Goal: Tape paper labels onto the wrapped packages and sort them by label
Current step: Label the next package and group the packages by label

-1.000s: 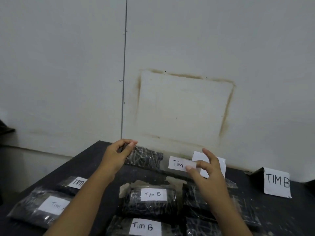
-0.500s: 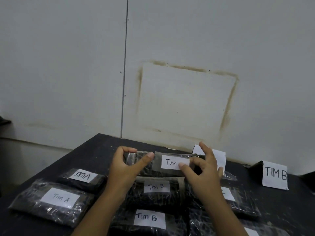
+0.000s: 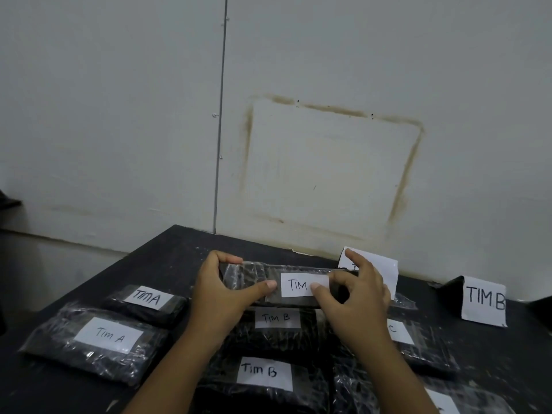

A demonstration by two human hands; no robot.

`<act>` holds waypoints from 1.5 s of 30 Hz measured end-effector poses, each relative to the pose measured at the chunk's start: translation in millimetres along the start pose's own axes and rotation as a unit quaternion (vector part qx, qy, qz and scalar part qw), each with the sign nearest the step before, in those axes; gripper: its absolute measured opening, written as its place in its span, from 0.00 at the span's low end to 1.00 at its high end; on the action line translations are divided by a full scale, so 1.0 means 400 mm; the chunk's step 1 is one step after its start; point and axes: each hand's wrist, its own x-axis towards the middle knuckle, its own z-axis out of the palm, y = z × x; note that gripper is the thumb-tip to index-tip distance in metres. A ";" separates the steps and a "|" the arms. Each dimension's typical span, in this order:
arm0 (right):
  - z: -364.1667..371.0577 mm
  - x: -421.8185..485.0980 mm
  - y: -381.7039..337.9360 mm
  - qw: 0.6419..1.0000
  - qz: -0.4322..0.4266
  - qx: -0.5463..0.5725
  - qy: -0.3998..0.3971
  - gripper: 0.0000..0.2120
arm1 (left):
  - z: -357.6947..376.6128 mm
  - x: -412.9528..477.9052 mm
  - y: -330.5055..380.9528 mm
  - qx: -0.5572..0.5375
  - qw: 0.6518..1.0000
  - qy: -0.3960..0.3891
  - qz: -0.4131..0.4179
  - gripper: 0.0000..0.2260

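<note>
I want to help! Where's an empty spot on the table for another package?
Bare table at the far left corner, behind the TIMA package. More between the C package and the standing TIM B sign. The middle, around the Tim B packages, is crowded.

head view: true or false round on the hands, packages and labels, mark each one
1. The left hand and right hand grip the same held package. True.
2. The paper label on the held package can be read in full. False: only TIM shows, and the right thumb covers whatever follows.
3. The near Tim A package and the far Tim A package lie to the left of the left hand. True.
4. The standing card at the right reads TIM A. False: it reads TIM B.
</note>
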 end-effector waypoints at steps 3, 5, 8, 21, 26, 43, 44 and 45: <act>0.003 -0.001 0.003 1.000 -0.018 0.005 0.023 0.09 | -0.001 0.001 -0.006 -0.005 1.000 0.010 0.006 0.23; -0.003 0.002 0.010 0.999 -0.019 0.025 0.037 0.12 | -0.002 0.001 -0.009 -0.013 1.000 0.015 0.006 0.23; -0.013 0.007 0.018 0.997 0.014 0.073 0.038 0.20 | -0.002 0.003 -0.012 -0.022 1.000 0.018 0.011 0.24; 0.019 -0.025 -0.026 0.989 0.073 -0.065 0.110 0.57 | 0.018 -0.040 0.008 0.103 0.990 0.071 0.065 0.34; 0.041 -0.036 -0.036 0.986 0.077 -0.069 0.130 0.54 | 0.022 -0.042 0.009 0.146 0.980 0.110 0.073 0.33; 0.040 -0.023 -0.018 0.991 0.080 -0.071 0.080 0.42 | 0.041 -0.062 0.012 0.138 0.969 0.133 0.153 0.23; 0.042 -0.026 -0.025 0.989 0.090 -0.086 0.074 0.46 | 0.043 -0.066 0.013 0.136 0.968 0.136 0.158 0.22; 0.041 -0.027 -0.032 0.989 0.100 -0.085 0.072 0.48 | 0.044 -0.068 0.013 0.132 0.969 0.138 0.159 0.22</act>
